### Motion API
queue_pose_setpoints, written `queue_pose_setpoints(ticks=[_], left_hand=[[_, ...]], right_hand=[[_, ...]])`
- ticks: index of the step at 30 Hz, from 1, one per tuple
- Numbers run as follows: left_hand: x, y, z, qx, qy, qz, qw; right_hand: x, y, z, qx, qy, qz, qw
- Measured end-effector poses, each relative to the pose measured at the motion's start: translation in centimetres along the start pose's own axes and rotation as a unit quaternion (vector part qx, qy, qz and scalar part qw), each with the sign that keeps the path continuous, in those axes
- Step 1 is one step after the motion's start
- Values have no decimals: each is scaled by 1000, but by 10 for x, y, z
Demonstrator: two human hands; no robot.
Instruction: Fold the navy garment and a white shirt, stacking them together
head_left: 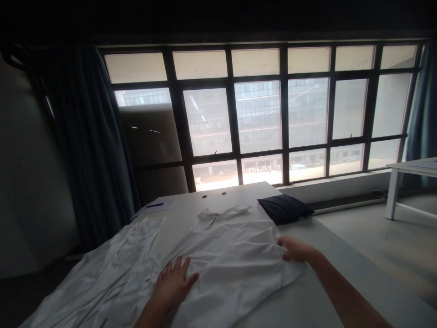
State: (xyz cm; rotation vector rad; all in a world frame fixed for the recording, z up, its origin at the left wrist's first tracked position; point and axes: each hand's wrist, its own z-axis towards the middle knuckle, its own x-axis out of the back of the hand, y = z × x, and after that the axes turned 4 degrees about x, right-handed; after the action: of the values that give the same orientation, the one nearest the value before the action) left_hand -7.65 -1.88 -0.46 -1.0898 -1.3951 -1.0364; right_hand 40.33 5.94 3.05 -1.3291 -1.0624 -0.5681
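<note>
One white shirt (235, 259), collar (237, 211) toward windows (259, 109), long axis likewise; left hand (174, 280) fingers spread on it, right hand (294, 249) pinching it.

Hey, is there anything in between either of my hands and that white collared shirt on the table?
Nothing visible: your left hand lies on the left side of the white collared shirt, and your right hand touches its right edge. The dark cloth lies beyond the right hand, not between.
</note>
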Motion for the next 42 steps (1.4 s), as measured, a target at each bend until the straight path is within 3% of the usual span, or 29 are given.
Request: queue_pose_setpoints(ticks=[7, 9, 11, 14, 18, 21, 24, 28, 31, 35, 39, 42], left_hand=[[50, 3, -30, -83, -59, -8, 995], [57, 7, -35, -91, -51, -9, 995], [55, 16, -36, -96, -17, -6, 995], [33, 36, -31, -143, 30, -25, 989], [-9, 48, -11, -197, 22, -57, 978], [-27, 32, 5, -175, 26, -53, 983], [-30, 7, 18, -111, 39, -35, 992], [-25, -14, 25, -41, 55, -16, 998], [-16, -11, 19, -17, 75, 6, 997], [-3, 16, -2, -43, 97, 32, 994], [-5, 57, -29, -67, 4, 14, 998], [-10, 81, -47, -96, -33, -1, 995]], right_hand=[[51, 12, -21, -75, -74, 13, 994], [63, 12, -27, -59, -28, -21, 998], [67, 6, -28, -23, 61, -73, 995], [52, -20, -22, 35, 143, -103, 984], [-11, -65, -9, 123, 107, -81, 983], [-64, -82, -2, 190, 97, -89, 973], [-94, -82, 2, 201, 22, -94, 975], [-87, -76, -1, 162, -55, -104, 980], [-66, -79, -10, 145, -78, -125, 979], [-48, -91, -23, 123, -51, -134, 982], [-55, -106, -24, 135, 26, -133, 981], [-73, -107, -17, 187, 27, -101, 977]])
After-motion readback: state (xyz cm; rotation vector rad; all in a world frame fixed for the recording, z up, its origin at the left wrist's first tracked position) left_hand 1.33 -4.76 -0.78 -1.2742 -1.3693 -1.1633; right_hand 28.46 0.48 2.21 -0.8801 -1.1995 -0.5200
